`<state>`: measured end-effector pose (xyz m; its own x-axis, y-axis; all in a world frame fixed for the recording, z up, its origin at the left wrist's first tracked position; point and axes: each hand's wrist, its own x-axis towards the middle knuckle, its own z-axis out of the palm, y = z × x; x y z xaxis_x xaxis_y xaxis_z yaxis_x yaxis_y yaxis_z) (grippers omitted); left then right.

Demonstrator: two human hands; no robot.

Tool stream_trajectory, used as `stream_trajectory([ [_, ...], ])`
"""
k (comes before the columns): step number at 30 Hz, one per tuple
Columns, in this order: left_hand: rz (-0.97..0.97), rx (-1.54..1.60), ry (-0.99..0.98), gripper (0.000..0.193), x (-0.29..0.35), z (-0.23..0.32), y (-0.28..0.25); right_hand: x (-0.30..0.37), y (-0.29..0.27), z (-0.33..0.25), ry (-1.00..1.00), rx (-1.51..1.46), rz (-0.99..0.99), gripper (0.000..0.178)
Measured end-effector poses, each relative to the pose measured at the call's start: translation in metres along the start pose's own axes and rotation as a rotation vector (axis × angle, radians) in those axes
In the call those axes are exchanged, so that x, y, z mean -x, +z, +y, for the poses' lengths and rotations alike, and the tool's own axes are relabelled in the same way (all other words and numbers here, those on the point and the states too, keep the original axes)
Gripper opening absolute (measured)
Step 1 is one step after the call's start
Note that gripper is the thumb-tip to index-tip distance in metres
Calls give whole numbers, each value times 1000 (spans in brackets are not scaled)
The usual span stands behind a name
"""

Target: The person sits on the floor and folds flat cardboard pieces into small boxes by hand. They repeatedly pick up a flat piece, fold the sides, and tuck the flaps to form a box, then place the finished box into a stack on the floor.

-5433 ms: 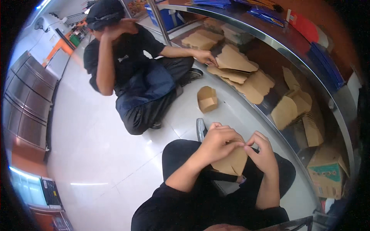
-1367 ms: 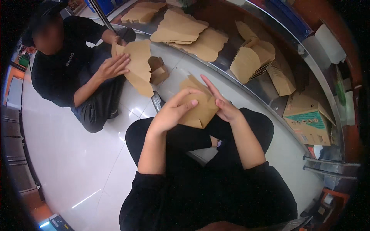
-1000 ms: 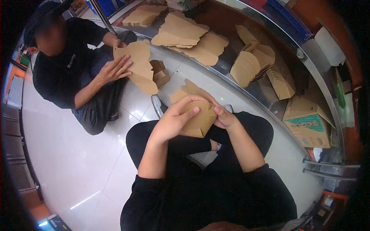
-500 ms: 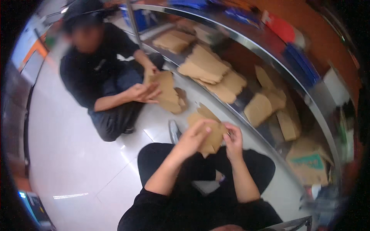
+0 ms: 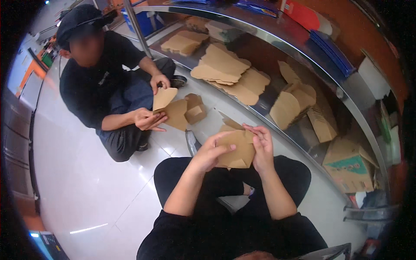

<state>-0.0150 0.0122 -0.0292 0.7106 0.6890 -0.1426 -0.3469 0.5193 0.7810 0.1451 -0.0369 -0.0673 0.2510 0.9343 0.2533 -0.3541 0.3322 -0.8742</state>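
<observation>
Cardboard box (image 5: pixel 241 151), partly folded, is held between both hands above the person's crossed legs (image 5: pixel 177 177). The left hand (image 5: pixel 210 154) grips its left side, thumb flat on the upper face; the right hand (image 5: pixel 262 149) pinches the right edge. Ahead to the left, a co-worker (image 5: pixel 106 82) holds a bent brown sheet (image 5: pixel 175 116) near a formed box (image 5: pixel 197 107) on the floor (image 5: pixel 86 186). Flat blanks (image 5: pixel 222 65) lie on the low shelf (image 5: pixel 266 55).

So from where I stood, a steel shelf (image 5: pixel 265 54) curved beyond the grip and down its right, flat blue stack (image 5: pixel 331 52) on the upper level. Carton with a teal patch (image 5: pixel 349 169) sat right of the grip, glossy white floor (image 5: pixel 99 182) left.
</observation>
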Motion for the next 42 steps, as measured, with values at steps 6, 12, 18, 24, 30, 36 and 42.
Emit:
stream_trajectory([
  [6,164,-143,34,30,2,-6,10,7,8,-7,-43,93,-5,29],
  [12,182,-226,54,29,8,3,13,6,12,-2,31,40,-21,30],
  [18,38,-850,243,23,13,23,-4,-5,1,-4,28,243,-184,55],
  [24,-387,-977,574,22,20,34,-9,-22,-26,-27,-158,513,-345,117],
  [30,-272,-590,350,20,15,11,-14,-16,-15,-21,-192,328,-397,124],
  [36,112,-256,278,30,-3,-1,-1,-2,-10,-14,-59,218,-44,105],
  [42,18,109,176,25,5,2,-11,2,-5,-10,153,124,-27,92],
])
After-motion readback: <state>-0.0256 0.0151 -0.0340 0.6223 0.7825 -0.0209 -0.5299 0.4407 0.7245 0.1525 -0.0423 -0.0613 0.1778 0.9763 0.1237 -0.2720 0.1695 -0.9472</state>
